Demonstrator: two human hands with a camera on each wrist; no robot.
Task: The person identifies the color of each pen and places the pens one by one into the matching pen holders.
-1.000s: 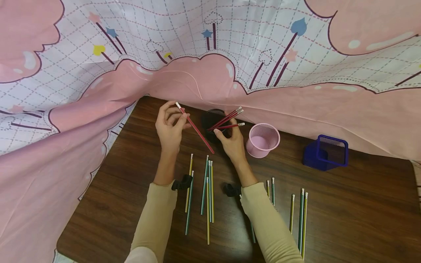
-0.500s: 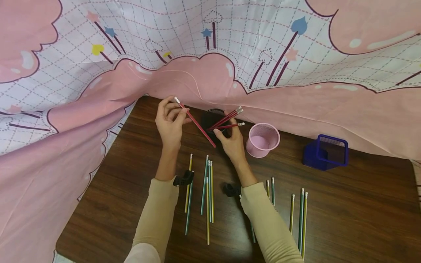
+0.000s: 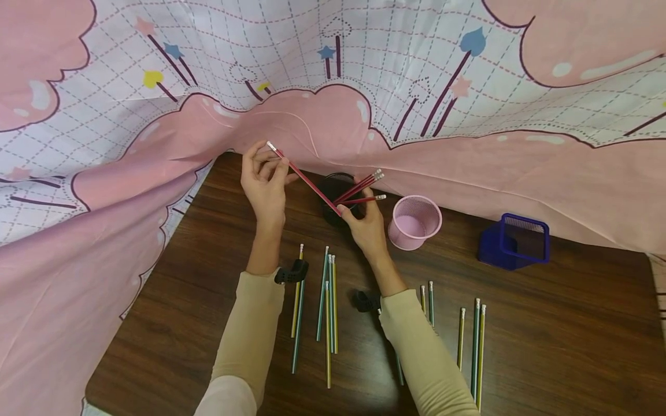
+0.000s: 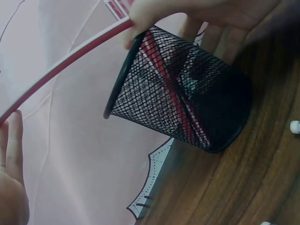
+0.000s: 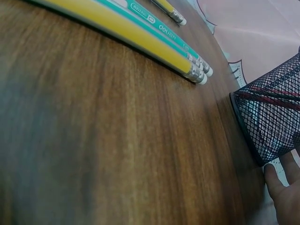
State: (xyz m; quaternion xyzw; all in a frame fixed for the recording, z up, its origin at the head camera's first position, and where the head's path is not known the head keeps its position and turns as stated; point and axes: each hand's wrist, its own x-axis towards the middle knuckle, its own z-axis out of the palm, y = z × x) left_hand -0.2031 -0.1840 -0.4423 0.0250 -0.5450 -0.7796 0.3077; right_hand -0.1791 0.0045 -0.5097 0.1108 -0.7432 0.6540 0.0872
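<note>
My left hand [image 3: 265, 182] pinches a red pencil [image 3: 307, 181] near its white eraser end. The pencil slants down to the right, its lower end at the rim of a black mesh pencil cup [image 4: 140, 98], close to my right thumb. My right hand [image 3: 368, 231] grips that cup from the right, thumb at the rim and fingers along the far side. Red pencils [image 3: 359, 188] lean inside it, erasers pointing up and right. In the left wrist view the mesh lets their lower parts show through. The right wrist view catches the cup's base [image 5: 246, 133].
Right of the black cup stands a pink mesh cup [image 3: 408, 237], then a blue mesh holder [image 3: 499, 248]. Several yellow and green pencils [image 3: 328, 323] lie below my hands, with more pencils [image 3: 476, 346] to the right. A patterned cloth [image 3: 291, 127] hangs behind the table.
My left hand has shifted slightly up and left. The red pencil's lower end has risen and swung right, from over the table to the black cup's rim. The right hand has stayed in place.
</note>
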